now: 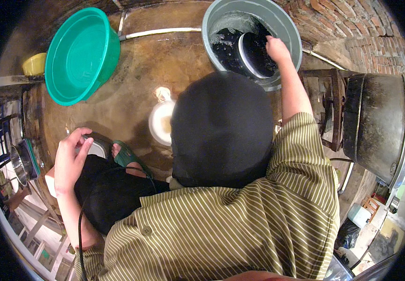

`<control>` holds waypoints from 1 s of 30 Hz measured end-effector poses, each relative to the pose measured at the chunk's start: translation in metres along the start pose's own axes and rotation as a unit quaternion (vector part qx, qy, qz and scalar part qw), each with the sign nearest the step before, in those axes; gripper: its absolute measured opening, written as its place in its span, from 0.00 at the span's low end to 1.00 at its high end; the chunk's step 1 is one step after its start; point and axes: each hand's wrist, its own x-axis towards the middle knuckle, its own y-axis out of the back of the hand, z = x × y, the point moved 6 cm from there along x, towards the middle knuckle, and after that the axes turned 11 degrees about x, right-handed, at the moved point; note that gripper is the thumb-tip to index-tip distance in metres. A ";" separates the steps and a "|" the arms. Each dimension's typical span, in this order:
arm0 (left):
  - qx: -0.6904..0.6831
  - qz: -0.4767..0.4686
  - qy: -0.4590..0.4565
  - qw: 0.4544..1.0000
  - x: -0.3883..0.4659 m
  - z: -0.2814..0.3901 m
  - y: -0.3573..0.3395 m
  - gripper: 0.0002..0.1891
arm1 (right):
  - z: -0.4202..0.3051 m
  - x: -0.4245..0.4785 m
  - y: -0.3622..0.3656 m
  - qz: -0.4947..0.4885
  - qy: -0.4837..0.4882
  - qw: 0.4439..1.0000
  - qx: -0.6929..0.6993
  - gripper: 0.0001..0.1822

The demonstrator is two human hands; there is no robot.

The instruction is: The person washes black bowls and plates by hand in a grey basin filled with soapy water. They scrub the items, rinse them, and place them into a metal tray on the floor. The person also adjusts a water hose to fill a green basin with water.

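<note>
My right hand (278, 49) reaches into a large grey basin (208, 35) at the top right. Its fingertips touch the far right side of a round, dark vessel with a pale rim (244, 58), tilted in dark liquid with foam; the finger pads are hidden. At the left, my left hand (72, 154) hovers above my black-clothed leg with fingers loosely bent and nothing visible in it. Close by is the rounded edge of a light tray or container (99, 149). A white round vessel with a handle (156, 123) stands on the floor, partly hidden by my black-clad knee.
An empty-looking green basin (113, 52) and a yellow container (34, 65) stand top left. White pipes (163, 31) run along the floor edge. At right, a large metal pot (381, 123) is beside a wooden frame (336, 105); a brick wall (346, 21) rises behind.
</note>
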 end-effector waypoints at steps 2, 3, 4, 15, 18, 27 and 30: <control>0.006 -0.003 -0.006 1.000 0.002 0.002 0.000 0.10 | 0.006 0.006 0.020 0.027 0.025 0.999 -0.002 0.15; 0.008 -0.003 -0.003 1.000 0.002 0.002 0.000 0.10 | 0.015 0.010 0.027 0.029 -0.017 0.999 -0.025 0.14; 0.008 -0.004 0.000 1.000 0.003 0.003 0.000 0.10 | 0.025 0.015 0.035 0.037 -0.058 0.996 -0.054 0.14; 0.009 -0.018 0.015 1.000 0.006 0.005 -0.001 0.10 | -0.036 -0.043 -0.081 -0.093 -0.256 0.959 0.078 0.66; 0.005 -0.013 0.004 1.000 0.007 0.006 -0.002 0.10 | -0.056 -0.062 -0.117 -0.154 -0.170 0.968 0.101 0.62; -0.001 -0.002 0.005 1.000 0.000 0.004 0.001 0.10 | -0.046 -0.052 -0.133 -0.180 -0.166 0.963 0.113 0.67; -0.009 -0.004 0.012 1.000 0.000 0.001 0.000 0.10 | -0.052 -0.045 -0.129 -0.141 -0.140 0.980 -0.027 0.57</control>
